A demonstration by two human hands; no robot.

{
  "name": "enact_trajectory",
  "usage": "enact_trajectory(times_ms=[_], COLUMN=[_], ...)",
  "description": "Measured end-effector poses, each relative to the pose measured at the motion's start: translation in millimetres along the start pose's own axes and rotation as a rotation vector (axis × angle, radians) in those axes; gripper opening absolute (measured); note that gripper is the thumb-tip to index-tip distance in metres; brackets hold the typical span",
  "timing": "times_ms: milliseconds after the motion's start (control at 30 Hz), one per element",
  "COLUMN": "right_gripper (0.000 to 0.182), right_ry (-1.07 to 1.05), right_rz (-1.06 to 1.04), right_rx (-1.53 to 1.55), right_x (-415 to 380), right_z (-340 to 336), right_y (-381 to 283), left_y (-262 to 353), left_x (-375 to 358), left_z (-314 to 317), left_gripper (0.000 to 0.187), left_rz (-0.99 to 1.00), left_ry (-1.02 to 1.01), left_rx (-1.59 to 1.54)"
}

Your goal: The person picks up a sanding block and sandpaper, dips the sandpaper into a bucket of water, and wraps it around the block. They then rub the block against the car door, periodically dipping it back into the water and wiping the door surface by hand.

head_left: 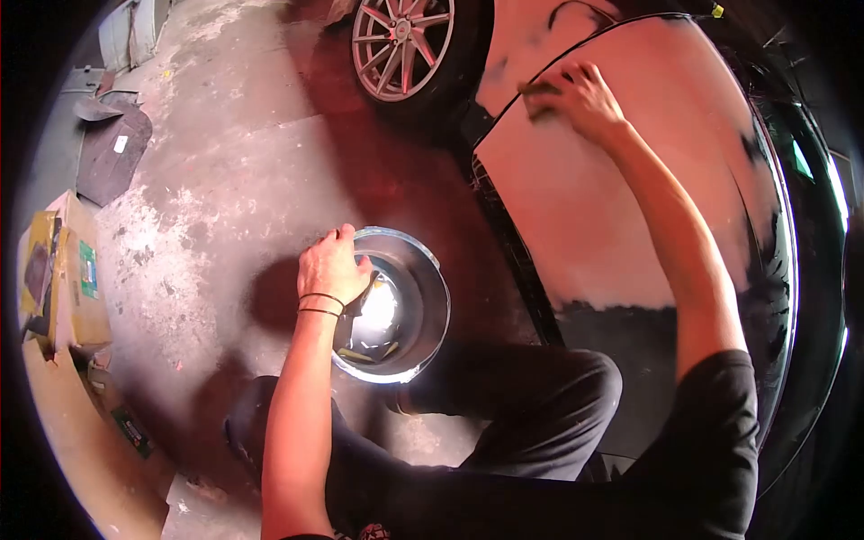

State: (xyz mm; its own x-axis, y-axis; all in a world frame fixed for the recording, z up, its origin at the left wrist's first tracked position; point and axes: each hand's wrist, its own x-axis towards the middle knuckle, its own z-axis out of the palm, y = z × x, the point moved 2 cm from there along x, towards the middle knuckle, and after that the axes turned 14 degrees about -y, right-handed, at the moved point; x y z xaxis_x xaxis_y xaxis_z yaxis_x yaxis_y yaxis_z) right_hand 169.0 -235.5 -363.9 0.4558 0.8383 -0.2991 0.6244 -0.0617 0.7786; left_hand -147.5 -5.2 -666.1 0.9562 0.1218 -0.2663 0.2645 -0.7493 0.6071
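A round bucket with water in it is at the centre, and my left hand grips its left rim, the thumb reaching inside. Small yellowish pieces and a bright reflection show in the water. At the upper right, my right hand is pressed to the pinkish door panel of a car, near the panel's front edge. Its fingers are bent over a small brownish pad, which is slightly blurred. The panel's lower part is black with a ragged border.
The car's wheel stands at the top centre. Cardboard boxes lie along the left edge, with a dark mat above them. My bent knee is between the bucket and the car. The floor is stained concrete.
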Motion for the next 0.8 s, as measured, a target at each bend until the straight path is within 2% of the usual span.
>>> enact_trajectory(times_ms=[67, 100, 200, 267, 333, 433, 500, 533, 600, 700, 800], right_gripper=[0.044, 0.04, 0.037, 0.044, 0.045, 0.042, 0.034, 0.038, 0.043, 0.042, 0.043], right_ry=[0.049, -0.034, -0.12, -0.187, -0.264, -0.18, -0.148, -0.118, 0.07, 0.032, -0.148], right_rz=[0.034, 0.054, 0.021, 0.037, 0.045, 0.006, 0.053, 0.095, 0.109, 0.157, 0.137], right_rx=[-0.038, 0.004, 0.033, 0.085, 0.112, 0.069, 0.01, 0.025, -0.001, 0.004, 0.085], right_x=[6, -17, -173, -291, -349, -313, -226, -176, -113, -129, -273], right_z=[0, 7, 2, -2, -18, -24, -21, -39, -36, -44, -53], right_y=[-3, -11, -81, -116, -133, -105, -64, -46, -6, -3, -59], left_y=[3, 3, -1, -1, 1, 3, -1, -2, -1, 3, -2], left_x=[-2, -3, -2, 1, 1, 1, 3, 2, 1, -6, -4], left_z=[-3, -3, 0, 0, -1, 1, 4, 7, 2, 1, 3], left_gripper=[0.047, 0.047, 0.045, 0.045, 0.046, 0.047, 0.047, 0.047, 0.046, 0.046, 0.045], left_rz=[-0.007, 0.009, 0.05, 0.037, 0.023, 0.008, 0.034, 0.052, 0.013, 0.023, 0.044], left_ry=[-0.031, -0.012, -0.009, -0.023, -0.044, -0.03, 0.006, 0.014, 0.011, 0.008, -0.001], left_rx=[-0.038, -0.064, -0.031, -0.031, -0.022, -0.009, 0.007, 0.019, -0.009, -0.012, -0.05])
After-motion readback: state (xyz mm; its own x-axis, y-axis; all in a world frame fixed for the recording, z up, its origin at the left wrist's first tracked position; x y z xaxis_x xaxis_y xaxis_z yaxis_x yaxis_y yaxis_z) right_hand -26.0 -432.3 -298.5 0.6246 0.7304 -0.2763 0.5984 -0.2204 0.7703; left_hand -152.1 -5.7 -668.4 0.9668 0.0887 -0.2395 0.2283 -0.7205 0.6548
